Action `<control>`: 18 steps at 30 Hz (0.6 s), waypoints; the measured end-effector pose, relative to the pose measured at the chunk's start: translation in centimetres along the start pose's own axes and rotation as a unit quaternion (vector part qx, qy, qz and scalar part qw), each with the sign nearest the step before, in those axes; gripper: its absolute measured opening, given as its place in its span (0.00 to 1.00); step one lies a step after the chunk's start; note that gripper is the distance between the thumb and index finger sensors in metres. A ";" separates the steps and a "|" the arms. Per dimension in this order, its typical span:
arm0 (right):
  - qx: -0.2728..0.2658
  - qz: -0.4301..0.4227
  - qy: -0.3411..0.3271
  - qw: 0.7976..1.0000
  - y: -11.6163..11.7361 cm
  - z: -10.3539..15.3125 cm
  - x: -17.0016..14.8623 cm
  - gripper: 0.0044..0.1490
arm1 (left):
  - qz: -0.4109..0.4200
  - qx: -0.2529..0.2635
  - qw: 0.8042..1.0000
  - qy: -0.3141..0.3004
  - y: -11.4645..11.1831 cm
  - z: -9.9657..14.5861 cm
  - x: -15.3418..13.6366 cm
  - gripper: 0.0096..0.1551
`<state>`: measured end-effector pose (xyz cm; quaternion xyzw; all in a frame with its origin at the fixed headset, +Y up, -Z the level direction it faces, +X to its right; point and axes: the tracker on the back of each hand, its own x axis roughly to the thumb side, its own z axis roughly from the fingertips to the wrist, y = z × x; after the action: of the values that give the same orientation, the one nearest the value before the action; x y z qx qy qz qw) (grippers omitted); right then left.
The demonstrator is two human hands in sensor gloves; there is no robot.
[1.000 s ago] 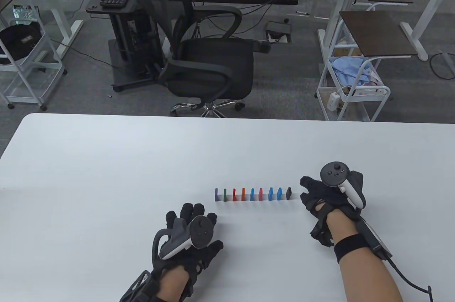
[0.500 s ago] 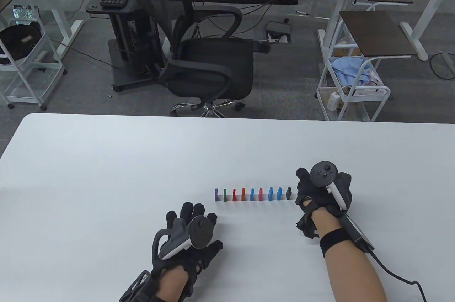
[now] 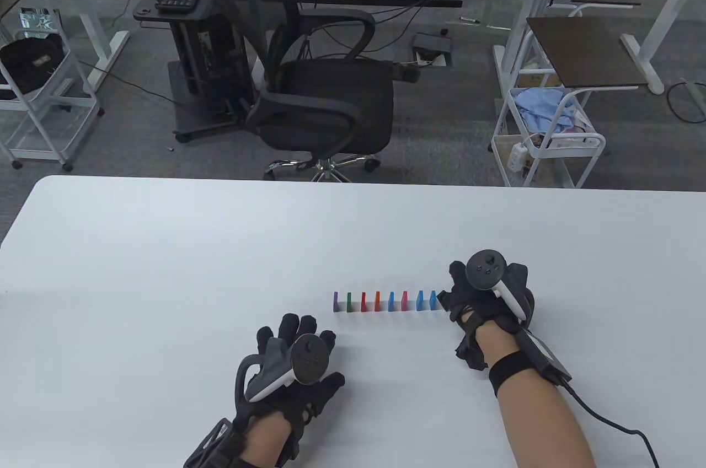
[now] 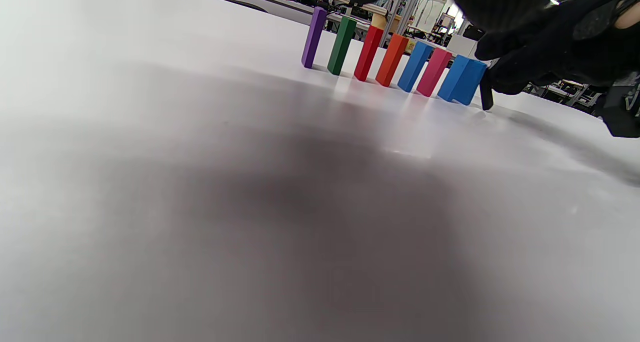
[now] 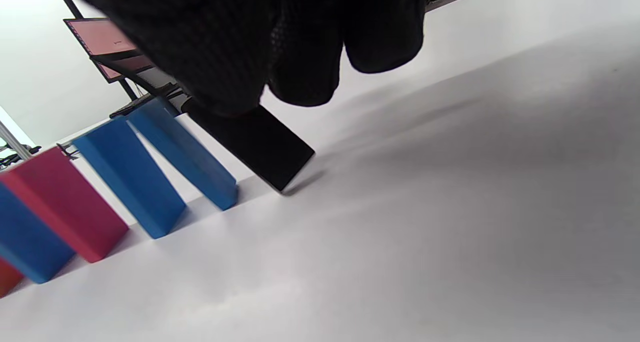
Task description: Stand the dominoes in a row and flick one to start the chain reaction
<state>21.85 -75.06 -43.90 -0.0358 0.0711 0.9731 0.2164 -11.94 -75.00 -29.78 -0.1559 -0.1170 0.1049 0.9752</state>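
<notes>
Several coloured dominoes stand in a row [image 3: 385, 301] on the white table [image 3: 165, 247], from purple [image 3: 336, 301] on the left to blue [image 3: 433, 299] on the right. A black domino [image 5: 255, 141] ends the row at the right; my right hand [image 3: 449, 300] covers it in the table view. That hand's fingertips [image 5: 305, 81] touch the black domino's top. In the left wrist view the black domino [image 4: 486, 94] leans toward the blue one [image 4: 462, 79]. My left hand [image 3: 303, 335] rests flat on the table in front of the row, holding nothing.
A black office chair [image 3: 325, 98] stands beyond the table's far edge. A white wire cart [image 3: 546, 143] is at the far right. A cable [image 3: 612, 424] trails from my right wrist across the table.
My right hand has slid left along the table to the right end of the row and now touches the black domino. The left hand has stayed put.
</notes>
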 end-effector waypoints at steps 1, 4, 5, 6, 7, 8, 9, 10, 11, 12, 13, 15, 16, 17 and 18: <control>-0.011 0.000 -0.001 1.000 -0.2 0.1 0.1 0.43 | 0.000 0.001 1.000 0.000 0.0 0.0 0.0 0.46; -0.019 -0.008 -0.003 1.000 -0.6 0.4 0.1 0.44 | 0.001 0.000 1.000 -0.001 0.0 0.0 0.0 0.46; -0.022 -0.006 -0.001 1.000 -0.7 0.5 0.0 0.44 | 0.001 0.000 1.000 -0.001 0.0 0.0 0.0 0.46; -0.022 -0.006 -0.003 1.000 -0.8 0.6 0.0 0.44 | 0.001 0.000 1.000 -0.001 0.0 0.0 0.0 0.46; -0.021 -0.006 -0.004 1.000 -0.9 0.7 -0.1 0.44 | 0.001 0.000 1.000 -0.001 0.0 0.0 0.0 0.46; -0.020 -0.003 -0.004 1.000 -1.0 0.8 -0.1 0.43 | 0.001 -0.001 1.000 -0.001 0.0 0.0 0.0 0.46; -0.020 -0.002 -0.007 1.000 -1.2 1.0 -0.2 0.44 | 0.001 -0.001 1.000 -0.001 0.0 0.0 0.0 0.46; -0.021 -0.003 -0.008 1.000 -1.3 1.1 -0.2 0.43 | 0.002 -0.001 1.000 -0.001 0.0 0.0 0.0 0.46; -0.020 -0.003 -0.010 1.000 -1.5 1.3 -0.2 0.43 | 0.002 -0.001 1.000 -0.001 0.0 0.0 -0.1 0.46; -0.019 -0.004 -0.013 1.000 -1.6 1.5 -0.2 0.43 | 0.003 -0.003 1.000 0.000 0.0 0.0 -0.1 0.46; -0.014 -0.005 -0.017 1.000 -1.8 1.7 -0.2 0.43 | 0.003 -0.003 1.000 0.000 -0.1 0.0 -0.1 0.46; -0.009 -0.008 -0.023 1.000 -2.1 2.2 -0.2 0.42 | 0.002 -0.007 1.000 0.001 -0.1 -0.1 -0.2 0.46; -0.006 -0.009 -0.027 1.000 -2.2 2.5 -0.2 0.42 | 0.002 -0.007 1.000 0.001 -0.1 0.0 -0.2 0.46; 0.000 -0.007 -0.029 1.000 -2.4 2.9 -0.2 0.42 | 0.002 -0.006 1.000 0.001 -0.1 0.0 -0.2 0.46; 0.006 -0.004 -0.033 0.999 -2.6 3.4 -0.3 0.42 | 0.003 -0.006 1.000 0.000 -0.1 0.0 -0.2 0.46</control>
<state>23.08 -72.34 -40.88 -0.0026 0.0697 0.9724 0.2227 -12.10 -75.14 -29.82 -0.1626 -0.1169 0.1066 0.9739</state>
